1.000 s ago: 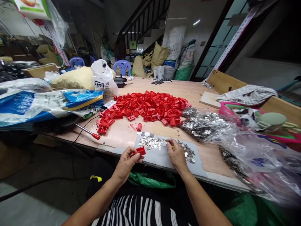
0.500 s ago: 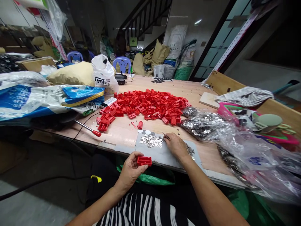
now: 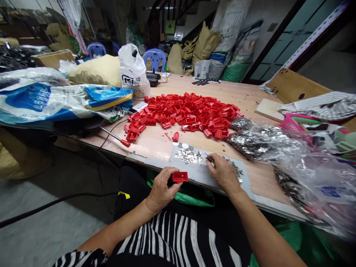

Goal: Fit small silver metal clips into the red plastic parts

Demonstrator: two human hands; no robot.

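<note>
My left hand [image 3: 163, 187] grips a small red plastic housing [image 3: 179, 177] between thumb and fingers, its hollow side showing, just off the table's front edge. In my right hand [image 3: 224, 172] is a slim pointed tool that looks like tweezers [image 3: 210, 159], its tip pointing left. The fingers are closed around it, over a grey mat [image 3: 198, 172]. Left of that tip lie flat silvery metal pieces [image 3: 189, 156]. A second heap of small metal parts [image 3: 235, 168] is partly hidden behind my right hand. Beyond the mat spreads a big pile of red housings [image 3: 186, 111].
Clear plastic bags of metal parts [image 3: 261, 142] lie to the right, by a pink basket [image 3: 293, 126]. A red-handled metal rod [image 3: 124, 142] juts past the table edge on the left. A white carrier bag [image 3: 135, 76] and blue-white sacks [image 3: 41, 100] stand at the left.
The view has shifted, so the table sits further right and a little higher. The housing in my left hand is tilted slightly differently. My right hand has drawn back a little from the silvery pieces.
</note>
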